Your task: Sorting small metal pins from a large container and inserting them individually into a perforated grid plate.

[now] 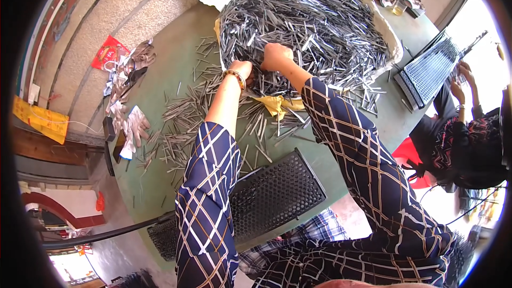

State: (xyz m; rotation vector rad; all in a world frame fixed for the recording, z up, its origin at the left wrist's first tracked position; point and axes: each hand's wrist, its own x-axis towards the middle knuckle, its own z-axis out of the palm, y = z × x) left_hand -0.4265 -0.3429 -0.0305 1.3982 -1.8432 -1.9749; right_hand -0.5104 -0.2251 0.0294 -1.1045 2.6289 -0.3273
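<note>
A big heap of thin, dark grey, metal-looking strips fills an opened pale sack on the green table. My left hand, with a beaded bracelet at the wrist, is closed at the heap's near left edge. Just right of it, my right hand is curled into a fist over the strips. The fingers of both hands point away and are mostly hidden, so what they grip does not show. A yellow piece of sacking sticks out below the heap. Closest to me lies a black perforated tray, partly covered by my left sleeve.
Loose strips are strewn left of the heap. Work gloves and a red packet lie at the left. On the right, a co-worker's hands are beside another perforated tray. A glass stands far right.
</note>
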